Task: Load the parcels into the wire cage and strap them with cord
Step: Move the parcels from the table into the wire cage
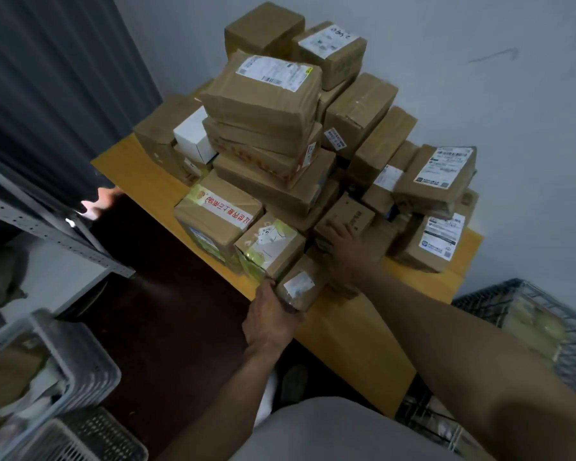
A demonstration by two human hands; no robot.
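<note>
So there's a big pile of parcels [266,104] stacked on a yellow table [356,334] shoved into the corner of the room. It's mostly brown cardboard with shipping labels, plus one white box [193,134] tucked in on the left side. The left hand [268,317] is wrapped around the near end of a small parcel [300,284] with a white label, which sits right at the front edge of the table, touching the bottom of the pile. Just behind it is a taped parcel [270,244] with yellowish-green tape, and left of that a bigger one with red print [217,214]. The right hand [350,251] is reaching further in, palm down, with the fingers spread flat on a little brown box [353,214] low in the stack. It's laid on the box rather than grabbing anything, as far as I can see. The cage [499,291] is off to the right, past the end of the table and lower than the tabletop. It's dark wire with something pale inside, too blurry to make out. None of the pile is in it, everything's on the table. At bottom left there are a couple of white plastic baskets [80,371], above them a grey metal shelf [40,224] with perforated uprights, and a dark curtain [47,78] hanging behind that.
</note>
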